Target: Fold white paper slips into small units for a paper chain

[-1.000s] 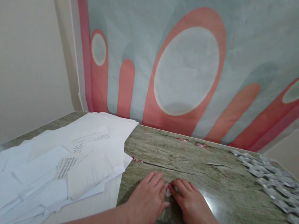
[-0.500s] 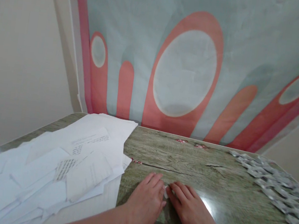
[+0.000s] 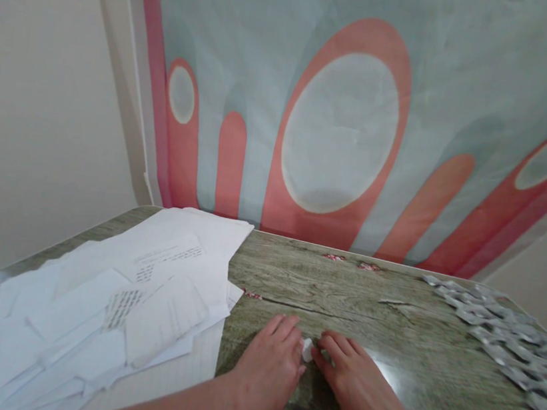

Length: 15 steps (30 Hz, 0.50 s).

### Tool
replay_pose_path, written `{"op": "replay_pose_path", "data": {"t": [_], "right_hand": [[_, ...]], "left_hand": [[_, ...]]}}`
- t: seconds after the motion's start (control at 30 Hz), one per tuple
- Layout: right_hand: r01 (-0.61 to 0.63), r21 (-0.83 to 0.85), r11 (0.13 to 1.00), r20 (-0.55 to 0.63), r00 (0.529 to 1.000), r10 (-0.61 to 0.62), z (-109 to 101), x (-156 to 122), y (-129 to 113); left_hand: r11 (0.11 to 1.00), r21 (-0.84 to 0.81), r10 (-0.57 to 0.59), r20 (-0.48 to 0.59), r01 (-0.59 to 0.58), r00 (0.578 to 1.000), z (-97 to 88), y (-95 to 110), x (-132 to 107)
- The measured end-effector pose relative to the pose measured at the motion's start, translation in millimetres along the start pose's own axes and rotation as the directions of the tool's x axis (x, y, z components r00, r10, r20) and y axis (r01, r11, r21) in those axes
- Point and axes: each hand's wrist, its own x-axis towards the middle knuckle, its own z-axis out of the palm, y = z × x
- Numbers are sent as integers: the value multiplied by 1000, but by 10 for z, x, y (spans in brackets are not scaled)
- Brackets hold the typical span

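My left hand [image 3: 271, 368] and my right hand [image 3: 354, 380] lie side by side on the green wood-grain table [image 3: 342, 295], near its front edge. Between their fingertips sits a small white folded paper piece [image 3: 307, 349]. Both hands press on it with fingers curled down and pinched together. Most of the piece is hidden under the fingers.
A loose heap of white paper sheets and strips [image 3: 104, 304], some with print, covers the table's left half. A row of several small folded paper pieces [image 3: 503, 336] runs along the right edge. A grey and red patterned cloth [image 3: 340, 119] hangs behind the table.
Both hands have stayed in place over the small paper piece, with only slight shifts of the fingers. The view has moved a little.
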Motion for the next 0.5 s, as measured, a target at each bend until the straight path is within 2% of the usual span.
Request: {"op": "replay_pose_path", "data": {"t": [0.5], "right_hand": [[12,71,997,82,996,-18,20,-52,58]], "left_hand": [[999,-44,7,-12,-7,1000,-18,-4,-3]]}}
